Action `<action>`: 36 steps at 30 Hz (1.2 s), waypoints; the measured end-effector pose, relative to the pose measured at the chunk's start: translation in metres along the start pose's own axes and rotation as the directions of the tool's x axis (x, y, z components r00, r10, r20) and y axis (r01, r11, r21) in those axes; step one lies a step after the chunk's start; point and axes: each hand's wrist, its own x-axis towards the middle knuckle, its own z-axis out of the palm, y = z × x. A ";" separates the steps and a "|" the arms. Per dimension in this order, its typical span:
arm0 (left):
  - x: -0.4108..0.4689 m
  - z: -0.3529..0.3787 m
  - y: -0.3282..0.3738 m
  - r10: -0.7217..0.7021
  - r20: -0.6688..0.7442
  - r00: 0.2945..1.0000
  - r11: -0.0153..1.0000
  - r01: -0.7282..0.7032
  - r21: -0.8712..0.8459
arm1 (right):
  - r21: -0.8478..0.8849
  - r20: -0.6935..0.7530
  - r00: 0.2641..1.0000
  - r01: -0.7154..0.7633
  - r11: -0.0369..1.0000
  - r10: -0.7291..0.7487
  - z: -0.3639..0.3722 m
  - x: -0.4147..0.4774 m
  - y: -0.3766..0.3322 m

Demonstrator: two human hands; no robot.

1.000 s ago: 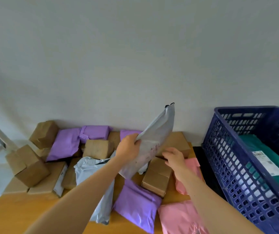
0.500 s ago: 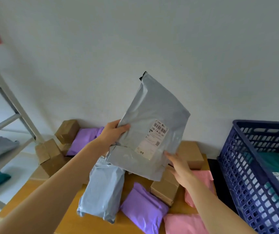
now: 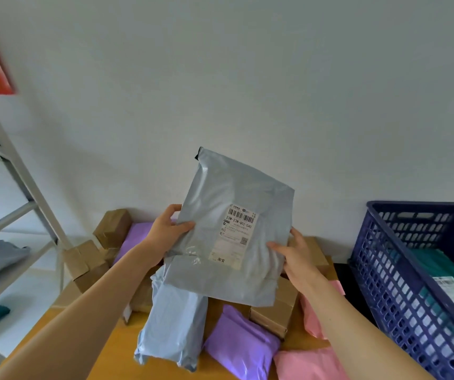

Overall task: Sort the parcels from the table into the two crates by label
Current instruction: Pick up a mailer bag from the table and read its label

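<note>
1. Step in hand, as I judge it: label check. A grey plastic mailer bag (image 3: 220, 270) is held upright in the air above the pile, clear of the wooden table (image 3: 116, 352), with its white printed shipping label (image 3: 238, 237) facing the camera.
2. The left hand (image 3: 165, 231) grips the bag's left edge, thumb across the front and fingers curled behind. The right hand (image 3: 294, 256) pinches the lower right edge, thumb on the front beside the label and fingers behind.
3. The label shows a barcode and a code line. The finer print is too small to read.
4. A dark blue plastic lattice crate (image 3: 401, 283) stands right of the table and holds a teal parcel (image 3: 445, 267). The second crate is not in view.
5. Left on the table: a pale blue mailer (image 3: 176, 325), a purple mailer (image 3: 242, 341), a pink mailer (image 3: 310, 363) and brown cardboard boxes (image 3: 113, 227). Sorting looks far from done.
6. Next move: settle the crate from the label, carry the limp bag over that rim, then release. If it belongs in the unseen crate, that crate must be found first.
</note>
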 end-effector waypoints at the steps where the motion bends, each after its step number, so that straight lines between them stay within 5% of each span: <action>1: 0.000 -0.003 -0.002 0.010 -0.008 1.000 0.999 -0.009 0.040 | -0.039 -0.017 1.000 0.016 0.999 -0.017 0.002 -0.003 -0.001; 14: -0.017 -0.039 -0.026 0.108 -0.019 0.994 0.988 -0.105 0.117 | -0.288 -0.108 0.981 0.124 0.950 -0.161 0.036 -0.070 -0.005; 24: -0.042 -0.019 -0.052 0.096 0.176 0.980 0.981 -0.124 0.153 | -0.387 -0.302 0.925 0.103 0.916 -0.231 0.016 -0.154 0.007; 36: -0.094 0.094 -0.037 0.156 0.411 0.898 0.975 -0.207 0.082 | -0.389 -0.526 0.795 0.092 0.917 -0.302 -0.082 -0.253 -0.020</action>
